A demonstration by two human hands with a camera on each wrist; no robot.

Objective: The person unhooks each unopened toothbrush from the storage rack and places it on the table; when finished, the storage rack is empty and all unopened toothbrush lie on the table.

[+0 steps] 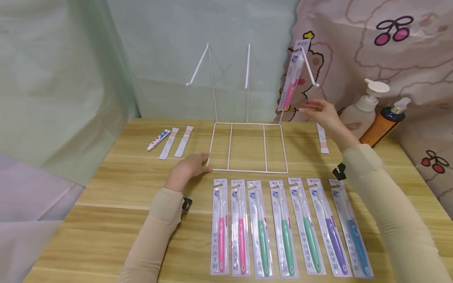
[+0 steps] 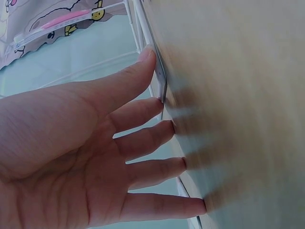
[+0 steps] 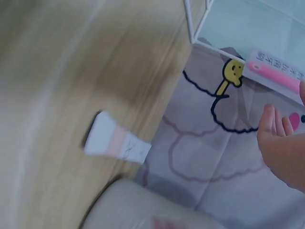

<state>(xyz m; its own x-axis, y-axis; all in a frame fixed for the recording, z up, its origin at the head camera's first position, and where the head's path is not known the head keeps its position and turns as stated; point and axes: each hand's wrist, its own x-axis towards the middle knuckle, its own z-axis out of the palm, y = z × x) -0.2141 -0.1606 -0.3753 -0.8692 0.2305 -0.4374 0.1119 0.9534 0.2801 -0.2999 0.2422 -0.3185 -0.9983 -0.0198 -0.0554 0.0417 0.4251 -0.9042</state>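
Observation:
A white wire display rack (image 1: 247, 171) stands on the table with three hooks on uprights. My left hand (image 1: 187, 169) holds its front left corner between thumb and index; in the left wrist view the other fingertips touch the tabletop. A packaged pink toothbrush (image 1: 291, 80) hangs tilted from the right hook (image 1: 310, 68). Just below and right of it is my right hand (image 1: 321, 112), fingers relaxed, holding nothing; in the right wrist view it shows apart from the pack. Several packaged toothbrushes lie in a row before the rack: pink (image 1: 221, 243), green (image 1: 263, 247), purple (image 1: 335, 245) and blue (image 1: 357, 243).
Left of the rack lie a small toothpaste tube (image 1: 158, 140) and two slim white packets (image 1: 169, 143). Another packet (image 1: 322, 138) lies on the right. A white pump bottle (image 1: 361, 110) and an orange bottle (image 1: 383, 122) stand behind my right forearm, near the patterned curtain (image 1: 417, 118).

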